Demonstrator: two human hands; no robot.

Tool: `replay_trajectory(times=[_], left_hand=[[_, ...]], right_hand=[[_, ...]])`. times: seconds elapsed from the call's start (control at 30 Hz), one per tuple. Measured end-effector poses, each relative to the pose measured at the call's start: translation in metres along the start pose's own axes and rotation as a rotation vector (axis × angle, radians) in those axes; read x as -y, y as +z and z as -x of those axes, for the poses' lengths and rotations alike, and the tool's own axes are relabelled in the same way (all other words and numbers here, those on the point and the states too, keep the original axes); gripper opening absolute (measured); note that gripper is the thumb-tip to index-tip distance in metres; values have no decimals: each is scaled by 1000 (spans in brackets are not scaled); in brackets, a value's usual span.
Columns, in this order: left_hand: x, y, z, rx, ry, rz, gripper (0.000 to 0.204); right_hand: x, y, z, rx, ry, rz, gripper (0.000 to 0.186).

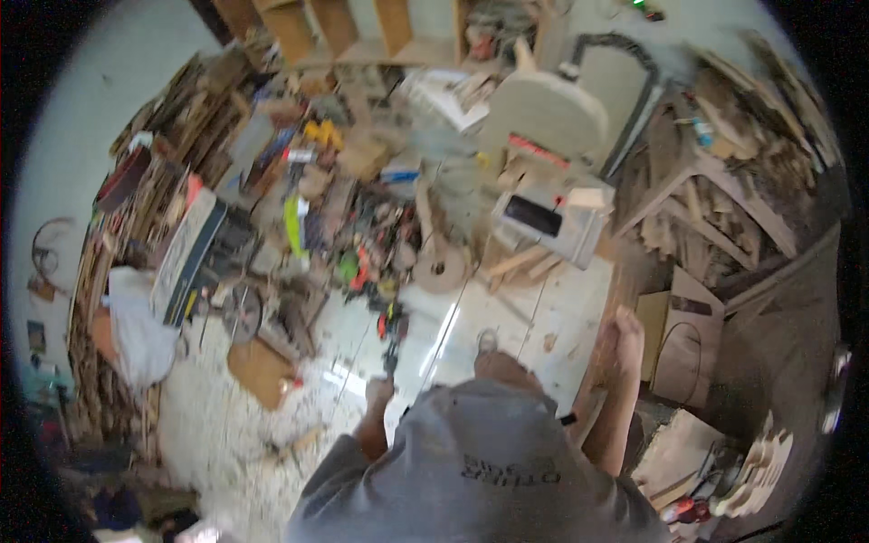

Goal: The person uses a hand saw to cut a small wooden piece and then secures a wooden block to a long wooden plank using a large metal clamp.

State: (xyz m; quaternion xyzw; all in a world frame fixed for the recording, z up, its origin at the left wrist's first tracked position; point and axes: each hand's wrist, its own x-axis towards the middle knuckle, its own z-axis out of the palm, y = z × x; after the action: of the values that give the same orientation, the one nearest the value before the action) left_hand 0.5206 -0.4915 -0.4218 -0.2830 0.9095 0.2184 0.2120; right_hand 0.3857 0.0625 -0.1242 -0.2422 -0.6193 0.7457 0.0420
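On the left, my left hand [378, 391] is closed low over the tiled floor, around the near end of a slim dark tool [390, 348] with red and yellow-green parts. Blur hides its exact kind. My right hand [626, 335] is raised on the right, its fingers curled at the edge of a long brown wooden board [597, 357]. The board runs alongside my right forearm, which covers part of it. Between my hands, one foot [489, 344] shows on the tiles.
A band saw [543, 118] with a grey table stands ahead, a black phone [534, 215] on it. Wood scraps [706, 172] are heaped at the right. Tools and offcuts clutter the floor ahead-left, near a tilted table saw [188, 258]. Cut wooden pieces [756, 466] lie lower right.
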Motion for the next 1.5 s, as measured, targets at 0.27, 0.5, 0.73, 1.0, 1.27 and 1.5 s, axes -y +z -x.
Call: replay_trajectory(times=[0.27,0.5,0.73,1.0,1.27,1.5], left_hand=[[-119,-119,-2,-65,-45,555,66],[-68,-74,18,80,-336,499,57],[-27,-84,-17,373,-278,272,49],[-71,-167,-226,321,-120,633,38],[-146,-254,-270,178,45,812,34],[-14,-144,-209,422,-162,810,33]], right_hand=[[68,124,-88,389,-37,152,23],[93,221,-137,672,-52,296,20],[139,259,-159,430,-272,357,16],[221,273,-172,-410,-866,363,19],[203,264,-219,-487,-914,526,22],[207,257,-228,-476,-1047,899,22]])
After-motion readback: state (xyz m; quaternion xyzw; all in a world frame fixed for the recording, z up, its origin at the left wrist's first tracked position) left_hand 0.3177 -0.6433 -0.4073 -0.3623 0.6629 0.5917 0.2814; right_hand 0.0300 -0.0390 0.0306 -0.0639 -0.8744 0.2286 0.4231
